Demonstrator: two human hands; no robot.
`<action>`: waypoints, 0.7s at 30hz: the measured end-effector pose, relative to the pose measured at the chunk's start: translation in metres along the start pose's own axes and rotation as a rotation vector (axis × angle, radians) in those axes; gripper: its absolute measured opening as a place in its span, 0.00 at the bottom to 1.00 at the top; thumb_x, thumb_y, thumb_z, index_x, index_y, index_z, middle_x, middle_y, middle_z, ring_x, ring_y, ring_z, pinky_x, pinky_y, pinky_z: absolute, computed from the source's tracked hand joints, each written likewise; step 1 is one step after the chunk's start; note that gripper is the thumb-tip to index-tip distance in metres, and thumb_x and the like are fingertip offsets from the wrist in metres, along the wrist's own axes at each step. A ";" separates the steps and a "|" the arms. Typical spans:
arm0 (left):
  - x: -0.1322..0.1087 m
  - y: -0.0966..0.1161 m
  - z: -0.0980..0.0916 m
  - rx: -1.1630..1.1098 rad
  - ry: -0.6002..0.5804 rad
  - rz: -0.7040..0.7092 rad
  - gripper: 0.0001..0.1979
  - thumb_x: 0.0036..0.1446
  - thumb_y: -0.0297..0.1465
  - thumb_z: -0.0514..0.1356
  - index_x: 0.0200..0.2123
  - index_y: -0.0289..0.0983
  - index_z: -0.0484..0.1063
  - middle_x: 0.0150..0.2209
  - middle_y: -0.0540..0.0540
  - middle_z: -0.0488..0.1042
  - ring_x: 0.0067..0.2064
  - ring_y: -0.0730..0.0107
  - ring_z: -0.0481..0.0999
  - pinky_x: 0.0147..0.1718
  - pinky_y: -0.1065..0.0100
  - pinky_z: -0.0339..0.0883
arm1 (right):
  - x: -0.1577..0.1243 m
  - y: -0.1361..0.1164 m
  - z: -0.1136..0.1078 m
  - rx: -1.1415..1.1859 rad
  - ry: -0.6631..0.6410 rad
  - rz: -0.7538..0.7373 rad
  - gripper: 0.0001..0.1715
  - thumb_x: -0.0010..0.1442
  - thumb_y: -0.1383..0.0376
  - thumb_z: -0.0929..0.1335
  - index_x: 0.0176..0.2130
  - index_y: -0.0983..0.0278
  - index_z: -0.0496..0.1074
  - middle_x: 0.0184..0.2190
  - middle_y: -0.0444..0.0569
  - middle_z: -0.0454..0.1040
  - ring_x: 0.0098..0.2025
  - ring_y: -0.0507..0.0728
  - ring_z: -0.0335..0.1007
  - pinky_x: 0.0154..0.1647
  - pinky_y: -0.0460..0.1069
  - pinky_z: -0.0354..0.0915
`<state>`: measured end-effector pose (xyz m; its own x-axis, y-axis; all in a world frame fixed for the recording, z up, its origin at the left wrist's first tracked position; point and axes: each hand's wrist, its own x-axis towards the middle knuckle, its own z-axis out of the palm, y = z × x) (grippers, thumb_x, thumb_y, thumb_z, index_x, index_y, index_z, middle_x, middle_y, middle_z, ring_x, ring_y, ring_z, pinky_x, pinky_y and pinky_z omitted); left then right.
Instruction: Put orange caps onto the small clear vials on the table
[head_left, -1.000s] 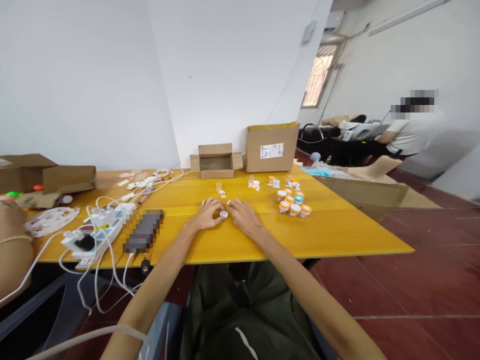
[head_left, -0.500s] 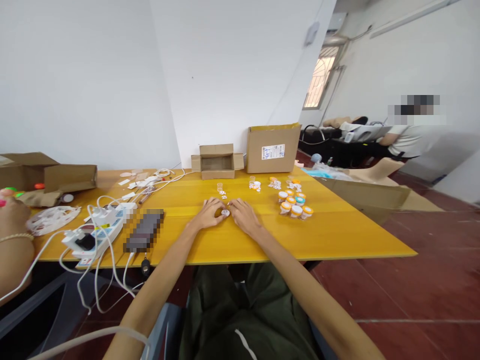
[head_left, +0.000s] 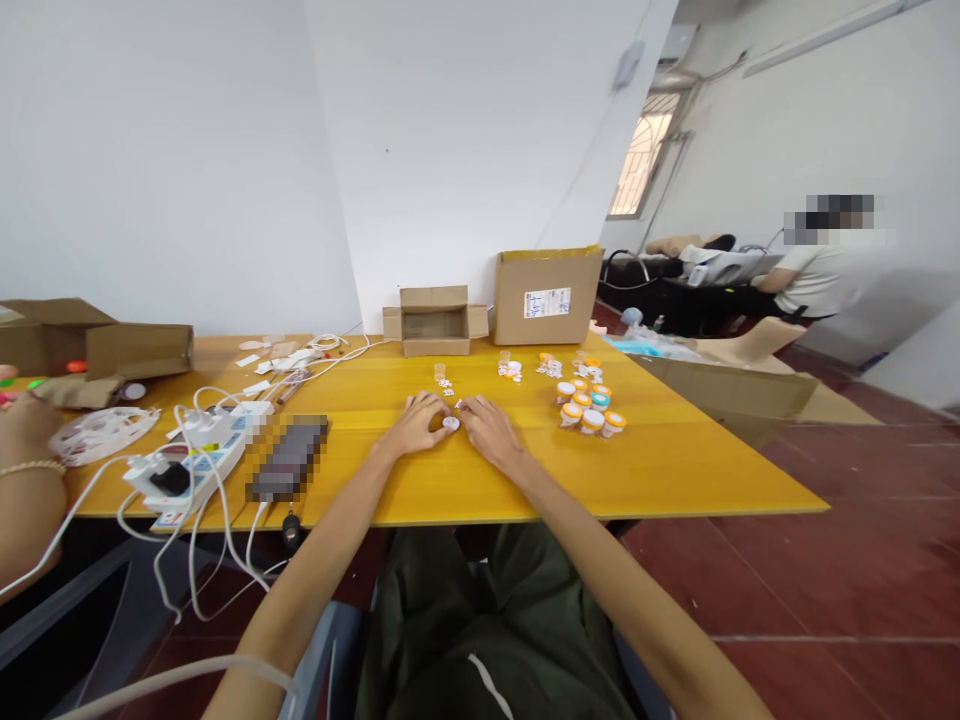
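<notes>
Near the middle of the yellow table, my left hand rests with curved fingers, its thumb and a finger at a small white lid. My right hand is just right of that lid, fingertips on a small pale piece too small to make out. Beyond my hands lie small white pieces with red marks beside an open clear jar. Several jars with orange, white and teal lids stand grouped to the right, with more small piles behind them.
An open small carton and a larger labelled box stand at the back. To the left are a phone, a power strip with white cables and another person's hand. A seated person is at the far right.
My hands have barely moved around the white lid. At the far left, the other person's hand has shifted slightly down near the coloured objects.
</notes>
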<state>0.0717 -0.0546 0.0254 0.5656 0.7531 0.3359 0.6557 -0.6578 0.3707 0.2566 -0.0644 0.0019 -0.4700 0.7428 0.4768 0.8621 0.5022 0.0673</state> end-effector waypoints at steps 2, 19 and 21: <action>0.000 -0.002 0.001 0.003 0.001 -0.007 0.09 0.61 0.39 0.57 0.40 0.44 0.72 0.44 0.46 0.74 0.51 0.56 0.66 0.53 0.53 0.57 | 0.002 -0.001 -0.002 -0.022 -0.014 -0.044 0.15 0.62 0.75 0.64 0.44 0.62 0.75 0.44 0.54 0.74 0.48 0.58 0.68 0.47 0.51 0.65; -0.001 -0.001 0.000 0.004 -0.016 -0.008 0.09 0.61 0.40 0.56 0.39 0.44 0.72 0.43 0.46 0.74 0.50 0.56 0.66 0.52 0.53 0.57 | 0.003 0.001 -0.001 0.003 0.028 0.027 0.14 0.64 0.73 0.62 0.42 0.63 0.75 0.46 0.55 0.75 0.47 0.57 0.69 0.47 0.51 0.67; -0.001 -0.001 -0.001 0.006 -0.015 -0.009 0.08 0.61 0.39 0.57 0.39 0.43 0.72 0.43 0.46 0.74 0.50 0.56 0.66 0.52 0.54 0.57 | 0.003 0.000 -0.001 -0.003 0.022 0.014 0.14 0.64 0.73 0.63 0.42 0.63 0.76 0.45 0.55 0.75 0.47 0.57 0.69 0.47 0.51 0.67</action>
<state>0.0700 -0.0543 0.0252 0.5673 0.7589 0.3198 0.6634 -0.6512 0.3686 0.2555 -0.0630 0.0045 -0.4533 0.7401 0.4967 0.8693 0.4902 0.0630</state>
